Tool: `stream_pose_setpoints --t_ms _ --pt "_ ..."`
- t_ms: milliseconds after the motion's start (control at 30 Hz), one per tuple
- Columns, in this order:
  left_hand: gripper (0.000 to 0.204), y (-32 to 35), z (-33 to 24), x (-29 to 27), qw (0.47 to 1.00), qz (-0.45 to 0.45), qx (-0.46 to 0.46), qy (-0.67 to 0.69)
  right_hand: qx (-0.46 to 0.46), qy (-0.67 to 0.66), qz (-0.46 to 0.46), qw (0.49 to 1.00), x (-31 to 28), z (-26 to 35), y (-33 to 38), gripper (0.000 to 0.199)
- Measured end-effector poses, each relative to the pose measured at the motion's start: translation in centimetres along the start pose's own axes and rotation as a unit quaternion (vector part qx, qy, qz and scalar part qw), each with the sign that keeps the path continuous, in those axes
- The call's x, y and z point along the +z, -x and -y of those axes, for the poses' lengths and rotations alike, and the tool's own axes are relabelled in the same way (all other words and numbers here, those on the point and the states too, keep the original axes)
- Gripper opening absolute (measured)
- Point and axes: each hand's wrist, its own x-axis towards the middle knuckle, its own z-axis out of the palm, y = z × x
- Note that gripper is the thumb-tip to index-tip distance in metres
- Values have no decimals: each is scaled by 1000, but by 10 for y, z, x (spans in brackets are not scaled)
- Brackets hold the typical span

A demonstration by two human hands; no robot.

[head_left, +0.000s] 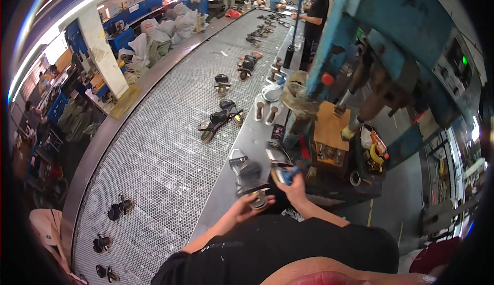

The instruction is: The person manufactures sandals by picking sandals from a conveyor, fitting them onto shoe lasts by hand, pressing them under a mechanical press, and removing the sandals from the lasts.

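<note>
Near the bench's front end, my left hand (246,209) is closed around the heel end of a dark strappy sandal (250,174), blurred by motion. Its rounded heel shows at my fingers. To the right of it, my right hand (294,188) grips another sandal (278,155) with a pale insole. A small blue piece (288,175) sits at its fingers; its kind is too blurred to tell. Both sandals are over the metal ledge (218,202) beside the conveyor. Farther up that ledge stand white-and-brown shoe-shaped pieces (259,111).
A mesh conveyor (159,146) carries several dark sandals (221,119). At right stands a blue press machine (329,53) with a wooden block (332,125) and bananas (375,155) beside it. A person in black (315,14) stands farther along. White sacks (182,22) lie beyond the belt.
</note>
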Motion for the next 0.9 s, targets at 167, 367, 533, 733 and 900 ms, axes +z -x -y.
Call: stream_pose_setpoints --t_ms 167,367,533,733,900 --pt "35 -53 -40 -56 969 -53 233 69 -64 -107 244 962 -26 50 10 59" --pt "33 -53 -41 -49 950 -164 259 -47 -60 -81 383 918 -83 30 31 52" --pt "45 -129 68 37 916 -59 170 -358 -29 -41 184 982 -97 7 26 70" --pt "49 -140 59 91 860 -63 71 -502 -108 165 -132 971 -157 -33 -29 64" --pt "42 -105 67 17 863 -122 -28 -489 28 319 -136 937 -179 -117 -95 68"
